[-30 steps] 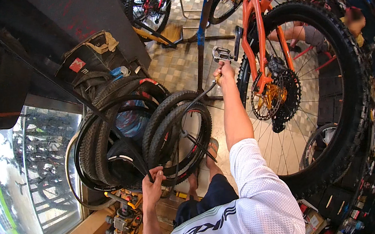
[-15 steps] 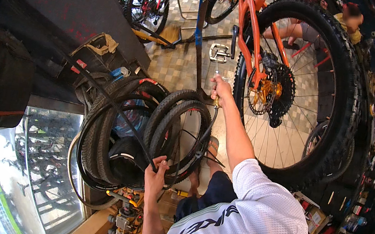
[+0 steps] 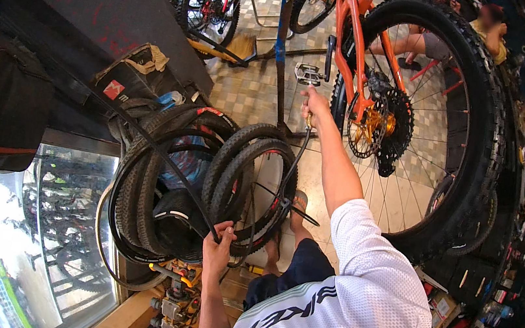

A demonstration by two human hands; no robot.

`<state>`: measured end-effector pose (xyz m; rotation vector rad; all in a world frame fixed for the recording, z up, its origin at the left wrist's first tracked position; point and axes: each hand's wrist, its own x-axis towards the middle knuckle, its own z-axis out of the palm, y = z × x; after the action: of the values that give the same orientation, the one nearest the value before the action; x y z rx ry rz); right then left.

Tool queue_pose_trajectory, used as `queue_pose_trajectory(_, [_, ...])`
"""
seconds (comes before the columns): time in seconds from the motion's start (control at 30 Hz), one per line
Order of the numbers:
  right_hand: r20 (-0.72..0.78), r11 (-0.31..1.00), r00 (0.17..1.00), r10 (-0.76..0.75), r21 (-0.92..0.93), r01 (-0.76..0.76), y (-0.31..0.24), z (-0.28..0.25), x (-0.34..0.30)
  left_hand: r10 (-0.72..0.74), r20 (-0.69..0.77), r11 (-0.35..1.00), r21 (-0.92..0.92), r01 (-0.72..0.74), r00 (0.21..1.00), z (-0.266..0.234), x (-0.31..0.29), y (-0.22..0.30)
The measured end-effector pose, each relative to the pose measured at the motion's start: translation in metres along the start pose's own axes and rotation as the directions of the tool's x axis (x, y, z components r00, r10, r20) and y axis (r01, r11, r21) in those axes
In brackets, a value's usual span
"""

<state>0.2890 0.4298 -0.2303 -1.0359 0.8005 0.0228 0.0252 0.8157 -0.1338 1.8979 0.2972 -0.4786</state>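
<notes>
Brass-coloured fitting (image 3: 309,121), on the end of a dark hose (image 3: 302,148): located at the lower edge of the right hand (image 3: 315,105), just below the flat pedal (image 3: 309,74); contact with the pedal cannot be told. Right hand: fingers curled closed round the fitting end, the gripped part mostly hidden. Left hand (image 3: 218,245): fingers and thumb pinched on a long dark strip (image 3: 171,162), which slants up and left across the heaped tyres (image 3: 128,206); whether tube or band, cannot tell.

Handling notes, by judgement: the hose end is best held firmly at the fitting rather than by the hose, with the wrist straight and the line free of bends; slack should stay clear of the spokes beside the orange frame (image 3: 355,64). The strip wants a light, steady pinch, away from the tyre edges, where it could snag.

Containers. Black bag with orange trim (image 3: 16,111), far left: contents hidden. Dark box (image 3: 131,87) behind the tyres: torn tan cardboard (image 3: 153,56) at its top; interior not visible. Small carton (image 3: 444,311), lower right: among mixed small goods; contents cannot be told.
</notes>
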Motion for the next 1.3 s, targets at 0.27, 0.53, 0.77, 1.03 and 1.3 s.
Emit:
queue_pose_trajectory(0.27, [0.067, 0.982, 0.995, 0.078, -0.176, -0.065, 0.004, -0.004, -0.007, -0.012, 0.015, 1.0, -0.027, 0.012, 1.0, 0.01, 0.004, 0.007])
queue_pose_trajectory(0.53, [-0.123, 0.969, 0.986, -0.114, 0.207, 0.138, 0.003, -0.022, -0.015, 0.176, 0.121, 0.984, -0.016, -0.176, 0.977, 0.04, 0.031, 0.068])
queue_pose_trajectory(0.77, [-0.211, 0.818, 0.972, -0.107, 0.537, 0.207, -0.063, 0.02, 0.037, 0.213, 0.167, 0.975, 0.024, -0.22, 0.963, 0.055, 0.042, 0.092])
queue_pose_trajectory(1.03, [-0.281, 0.889, 0.951, -0.128, 0.393, 0.236, -0.099, 0.035, 0.1, 0.115, 0.17, 0.993, 0.015, -0.119, 0.979, 0.055, 0.041, 0.058])
queue_pose_trajectory(1.3, [-0.318, 0.904, 0.917, -0.24, 0.272, 0.331, -0.101, 0.047, 0.116, 0.062, 0.132, 0.998, -0.04, -0.057, 0.989, 0.058, 0.052, 0.053])
